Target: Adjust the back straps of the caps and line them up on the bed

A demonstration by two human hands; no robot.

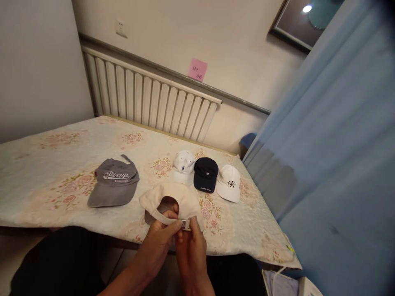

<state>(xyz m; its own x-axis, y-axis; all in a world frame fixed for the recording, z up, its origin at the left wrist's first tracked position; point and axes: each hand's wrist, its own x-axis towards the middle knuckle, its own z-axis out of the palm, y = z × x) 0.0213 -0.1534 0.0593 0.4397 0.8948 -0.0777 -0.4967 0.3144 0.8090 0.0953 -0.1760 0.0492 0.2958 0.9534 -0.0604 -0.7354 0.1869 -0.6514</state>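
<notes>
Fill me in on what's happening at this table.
A person has both hands on a beige cap at the near edge of the table. The left hand pinches the back strap while the right hand grips the small metal buckle. Four other caps lie untouched on the floral cloth: a grey cap to the left, and a white cap, a dark cap and another white cap in a row behind.

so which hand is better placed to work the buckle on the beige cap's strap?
Right, probably. The right hand already pinches the metal buckle of the beige cap, while the left hand holds the strap beside it, steadying.
</notes>
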